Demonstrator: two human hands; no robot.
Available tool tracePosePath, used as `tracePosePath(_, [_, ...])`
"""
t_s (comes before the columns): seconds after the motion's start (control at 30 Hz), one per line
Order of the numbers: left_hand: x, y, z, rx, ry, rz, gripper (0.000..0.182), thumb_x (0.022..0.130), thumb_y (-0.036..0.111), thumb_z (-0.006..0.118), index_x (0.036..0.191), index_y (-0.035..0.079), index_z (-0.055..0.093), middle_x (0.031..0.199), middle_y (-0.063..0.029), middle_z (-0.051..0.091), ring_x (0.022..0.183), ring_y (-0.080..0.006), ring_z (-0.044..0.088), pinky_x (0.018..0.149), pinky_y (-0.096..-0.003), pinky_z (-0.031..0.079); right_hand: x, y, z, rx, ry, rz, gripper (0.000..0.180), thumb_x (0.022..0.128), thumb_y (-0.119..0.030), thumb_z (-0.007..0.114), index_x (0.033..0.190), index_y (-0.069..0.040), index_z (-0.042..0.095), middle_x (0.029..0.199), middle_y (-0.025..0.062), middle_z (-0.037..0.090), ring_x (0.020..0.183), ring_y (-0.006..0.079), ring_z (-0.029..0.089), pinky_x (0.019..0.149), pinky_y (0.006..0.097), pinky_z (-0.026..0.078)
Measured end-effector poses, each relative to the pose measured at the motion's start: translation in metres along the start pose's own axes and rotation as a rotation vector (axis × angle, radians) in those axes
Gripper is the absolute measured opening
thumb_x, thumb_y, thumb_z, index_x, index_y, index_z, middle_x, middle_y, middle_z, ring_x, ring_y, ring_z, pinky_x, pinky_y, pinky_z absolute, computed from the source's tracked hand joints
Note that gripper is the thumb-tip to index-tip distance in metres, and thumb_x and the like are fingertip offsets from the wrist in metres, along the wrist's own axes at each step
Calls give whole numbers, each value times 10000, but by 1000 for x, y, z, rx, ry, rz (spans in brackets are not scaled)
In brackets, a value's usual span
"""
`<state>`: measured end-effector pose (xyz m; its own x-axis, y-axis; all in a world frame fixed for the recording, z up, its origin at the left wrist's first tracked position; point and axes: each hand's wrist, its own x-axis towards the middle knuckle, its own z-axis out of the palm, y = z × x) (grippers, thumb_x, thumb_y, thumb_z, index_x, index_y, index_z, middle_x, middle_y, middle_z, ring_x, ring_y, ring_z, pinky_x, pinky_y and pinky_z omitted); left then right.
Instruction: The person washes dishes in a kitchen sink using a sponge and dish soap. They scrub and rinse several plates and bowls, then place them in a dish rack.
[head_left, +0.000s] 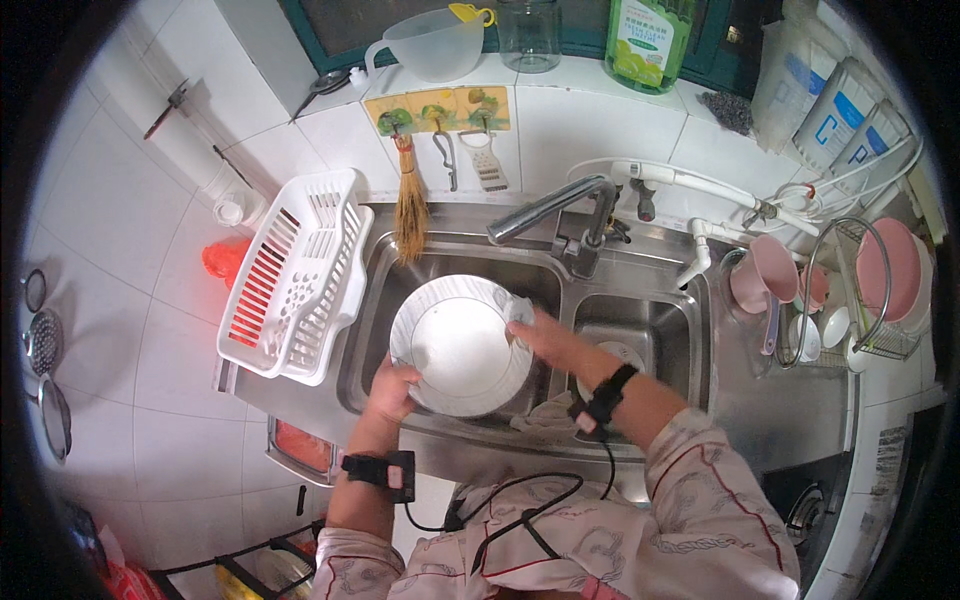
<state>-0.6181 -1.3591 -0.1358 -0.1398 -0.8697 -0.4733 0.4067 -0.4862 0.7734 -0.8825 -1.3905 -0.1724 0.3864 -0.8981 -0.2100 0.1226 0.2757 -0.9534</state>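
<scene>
Over the large steel basin (375, 330), a wide white dish (461, 349) with a grey-patterned rim is held face up. My left hand (394, 388) grips its near-left rim, with the thumb on the upper side. My right hand (541, 337) is at the dish's right rim, pressing a pale, thin cloth (517, 309) against it. Most of the cloth is covered by the fingers, and the right hand is slightly blurred. Another greyish cloth (544, 415) lies on the divider below the right forearm.
Above the basins reaches a chrome faucet (551, 210). The small basin (675, 330) holds a white dish (621, 358), partly hidden by my right arm. A white plastic rack (292, 277) stands left; a pink ladle (763, 276) and a wire dish rack (892, 341) stand right. A straw brush (409, 202) hangs behind.
</scene>
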Motion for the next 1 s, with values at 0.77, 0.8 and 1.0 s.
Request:
tracePosePath(0.77, [0,-31,43,73,-324,117,342,905,155,476,1227,62,406,1105,-63,509,989,-136,511,830,-260,446,-16,-13,74,344,-133,-344,504,957,-365,323,1328,-24,318,1346,77,375,1260,205,323,1056,323,217])
tracePosePath(0.8, [3,-30,48,-252,-324,-37,328,912,155,463,1222,66,402,1078,-53,516,958,-124,524,794,-247,467,-15,-19,75,74,-60,-552,470,969,-298,299,1347,-19,291,1386,103,317,1313,212,222,1076,311,139])
tracePosePath(1.0, [20,-46,51,410,-336,548,389,917,159,460,1273,54,342,1203,-76,449,1096,-163,450,949,-284,361,-6,-43,85,231,-32,-425,405,959,-208,315,1308,-7,362,1342,142,375,1260,204,320,1039,299,230])
